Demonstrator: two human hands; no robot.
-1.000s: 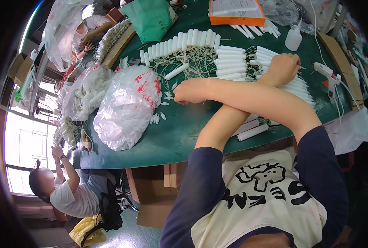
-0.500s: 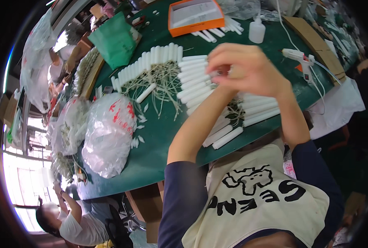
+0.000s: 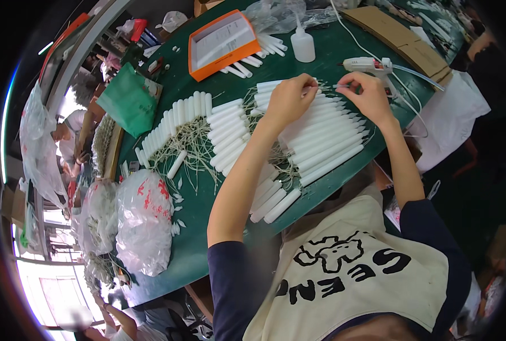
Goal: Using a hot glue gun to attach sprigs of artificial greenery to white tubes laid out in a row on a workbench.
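Several white candle-shaped tubes (image 3: 327, 145) lie side by side on the green table, many with pointed tips at their right ends and thin wires at their left. Over the far end of this row, my left hand (image 3: 291, 99) is closed in a pinch; what it grips is hidden by the fingers. My right hand (image 3: 367, 94), a short gap to the right, pinches a small pale piece between thumb and finger, too small to make out. More white tubes (image 3: 227, 133) lie left of my left forearm, beside a tangle of pale wires (image 3: 187, 142).
Beyond my right hand lies a white glue gun (image 3: 366, 65) with its cord. A squeeze bottle (image 3: 303, 45) and an orange box (image 3: 224, 45) stand at the back. Clear plastic bags (image 3: 145, 221) and a green bag (image 3: 129, 99) are at left. Another person (image 3: 116, 324) sits lower left.
My hands, crossed over each other and blurred before, are now apart, the right one farther right. The row of pointed-tip tubes shows more fully. The whole view has shifted.
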